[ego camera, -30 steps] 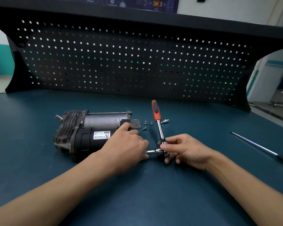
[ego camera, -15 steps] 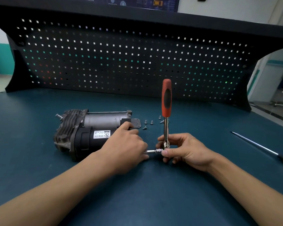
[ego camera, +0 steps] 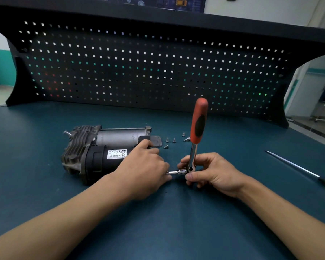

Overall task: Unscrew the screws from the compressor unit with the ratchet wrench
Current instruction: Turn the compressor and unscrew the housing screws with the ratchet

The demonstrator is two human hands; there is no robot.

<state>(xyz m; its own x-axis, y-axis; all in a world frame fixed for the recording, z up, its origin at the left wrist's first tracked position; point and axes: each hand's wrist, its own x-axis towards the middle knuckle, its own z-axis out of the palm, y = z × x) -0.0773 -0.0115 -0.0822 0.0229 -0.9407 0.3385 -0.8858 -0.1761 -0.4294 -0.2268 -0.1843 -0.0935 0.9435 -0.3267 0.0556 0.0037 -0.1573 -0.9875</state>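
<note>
The left hand (ego camera: 143, 166) holds the right end of the compressor unit (ego camera: 101, 147); the right hand (ego camera: 214, 171) pinches the head of the ratchet wrench (ego camera: 198, 126), handle upright, loose screws (ego camera: 174, 140) just behind.

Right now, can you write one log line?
step: unscrewing | left hand: holds compressor | right hand: grips upright wrench

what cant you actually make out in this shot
- Head view: the screw being worked and the socket tip, hidden behind the left hand beside the compressor.
- The head of the ratchet wrench, partly covered by the right hand.
- The handle of the screwdriver, cut off by the right edge.
- The loose screws: too small to tell head type.
</note>
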